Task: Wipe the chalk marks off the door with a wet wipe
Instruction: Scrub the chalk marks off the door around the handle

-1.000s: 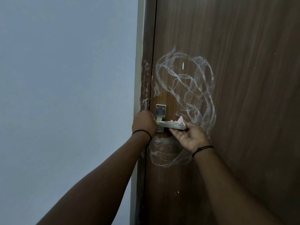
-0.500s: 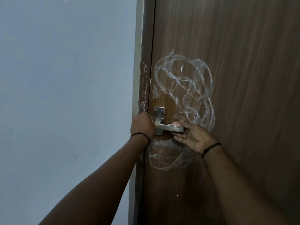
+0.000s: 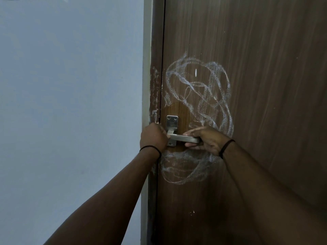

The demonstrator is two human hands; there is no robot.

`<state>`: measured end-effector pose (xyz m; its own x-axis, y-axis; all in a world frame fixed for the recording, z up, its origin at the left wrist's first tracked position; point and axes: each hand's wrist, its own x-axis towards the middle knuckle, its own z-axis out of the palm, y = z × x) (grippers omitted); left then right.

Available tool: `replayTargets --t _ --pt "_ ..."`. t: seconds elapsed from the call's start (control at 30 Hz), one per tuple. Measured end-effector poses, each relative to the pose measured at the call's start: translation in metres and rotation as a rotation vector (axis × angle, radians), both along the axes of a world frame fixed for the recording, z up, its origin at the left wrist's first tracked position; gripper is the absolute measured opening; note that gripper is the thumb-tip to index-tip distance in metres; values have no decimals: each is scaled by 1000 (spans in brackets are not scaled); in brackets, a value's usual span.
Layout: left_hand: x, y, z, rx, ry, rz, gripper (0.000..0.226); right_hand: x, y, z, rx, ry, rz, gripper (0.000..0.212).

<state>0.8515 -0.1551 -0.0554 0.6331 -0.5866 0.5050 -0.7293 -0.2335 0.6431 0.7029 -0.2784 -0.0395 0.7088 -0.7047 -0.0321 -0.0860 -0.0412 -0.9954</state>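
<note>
- The wall fills the left part of the view, pale blue-grey and plain.
- The door frame runs top to bottom just right of the wall, dark brown, with faint white scuffs along it above the left hand.
- The left hand is curled into a fist at the edge where frame and door meet, its knuckles against the inner end of the handle beside the metal plate; what its fingers close on cannot be told, since they are hidden behind the back of the hand. A thin black band circles that wrist.
- The door is dark brown wood grain and takes up the right part of the view.
- The handle is a silver lever lying level, fixed to an upright plate with screws.
- The chalk marks loop in white scribbles above the handle, and a second patch lies below it, between the two wrists.
- The right hand wraps the outer end of the lever, fingers above and thumb side below, closed round it. A black band sits on this wrist too.
- The wet wipe cannot be seen; whether it is tucked inside either hand cannot be told.
</note>
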Motion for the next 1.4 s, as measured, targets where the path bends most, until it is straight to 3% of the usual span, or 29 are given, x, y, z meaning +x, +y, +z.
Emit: replayTargets --t 0.23,0.4,0.5,0.67,0.8,0.93,1.07,1.2,1.3,1.4 --pt "1 0 -4 -33 33 8 8 -7 16 -40 350 -443 -225 22" --pt "-3 3 -8 -72 53 2 11 11 44 -67 410 -658 -542 15" --pt "-6 3 -10 -109 74 1 12 17 58 -69 354 -690 -510 14" --pt "-5 4 -17 -164 105 -20 21 22 66 -66 272 -674 -529 36" --pt "-5 4 -16 -165 112 -3 17 45 83 -59 337 -597 -437 17" --pt "-2 7 -17 -174 146 -30 15 72 94 -54 353 -562 -383 24" --pt "0 9 -37 -216 332 -21 23 69 91 -57 334 -535 -412 12" --pt "-7 8 -56 -366 640 -135 27 64 94 -59 124 -507 -485 19" --pt "-20 10 -55 -495 553 -98 30 58 91 -50 -402 -220 -519 30" --pt "-27 11 -44 -572 511 -111 20 53 86 -38 -941 118 -560 32"
